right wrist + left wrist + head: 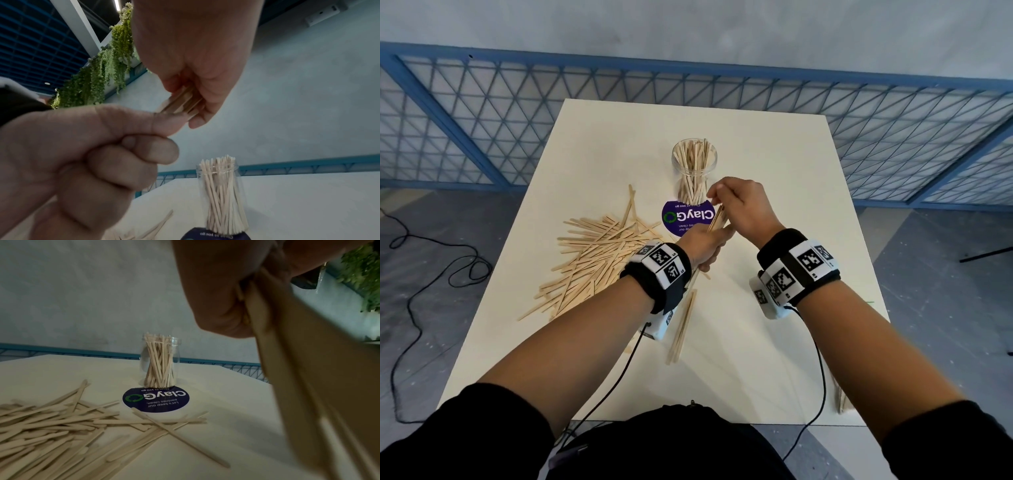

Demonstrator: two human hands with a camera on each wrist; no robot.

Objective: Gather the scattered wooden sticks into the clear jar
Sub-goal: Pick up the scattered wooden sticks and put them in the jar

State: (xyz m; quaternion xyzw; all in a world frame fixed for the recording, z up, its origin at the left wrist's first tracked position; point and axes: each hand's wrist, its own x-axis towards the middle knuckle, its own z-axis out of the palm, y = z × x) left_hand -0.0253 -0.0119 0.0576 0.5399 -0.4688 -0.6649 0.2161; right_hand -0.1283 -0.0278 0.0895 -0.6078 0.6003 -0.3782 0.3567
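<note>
Table (774, 178): white top; we see everything resting on it.
Pile (592, 260): loose sticks lie scattered on our left.
Jar (694, 171): clear, upright past the hands, packed with sticks, touching a purple sticker (681, 221).
Left hand (705, 248): we curl our fingers round a bundle (717, 219) of sticks.
Right hand (743, 205): we pinch the bundle's upper end.
Strays (681, 329): two sticks lie near our left wrist.

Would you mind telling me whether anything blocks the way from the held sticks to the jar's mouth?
Nothing visible does. Both hands grip the bundle of sticks just short of the clear jar, whose mouth is open, though standing sticks already crowd it.
</note>
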